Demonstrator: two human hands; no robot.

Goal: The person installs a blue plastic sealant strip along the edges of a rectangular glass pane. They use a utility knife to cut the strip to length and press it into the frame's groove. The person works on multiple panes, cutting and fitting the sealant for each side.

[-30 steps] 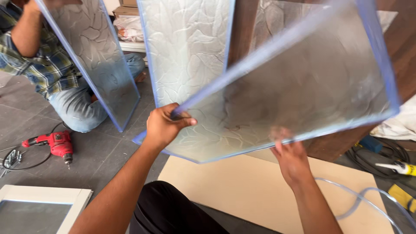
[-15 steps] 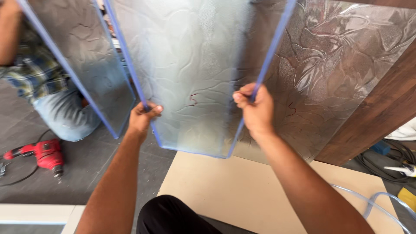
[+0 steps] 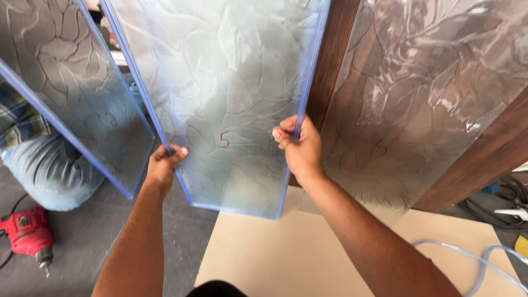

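Left hand [image 3: 164, 165] at 9 o'clock and right hand [image 3: 300, 147] at 3 are gripping the upright frosted, leaf-patterned glass panel with blue edges [image 3: 225, 93], so I'd be keeping both side grips even over the beige board [image 3: 275, 253].

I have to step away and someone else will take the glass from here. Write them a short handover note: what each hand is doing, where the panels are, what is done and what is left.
Left hand: gripping the left edge of the middle textured glass panel, near its bottom.
Right hand: gripping the same panel's right edge.
The panel is held upright, off the beige board below it.
A second glass panel stands to the left, in front of a kneeling person. A third leans on the dark wooden frame at right.
A red drill lies on the floor.
Done: panel lifted and in hand.
Left: it is not yet set down anywhere.
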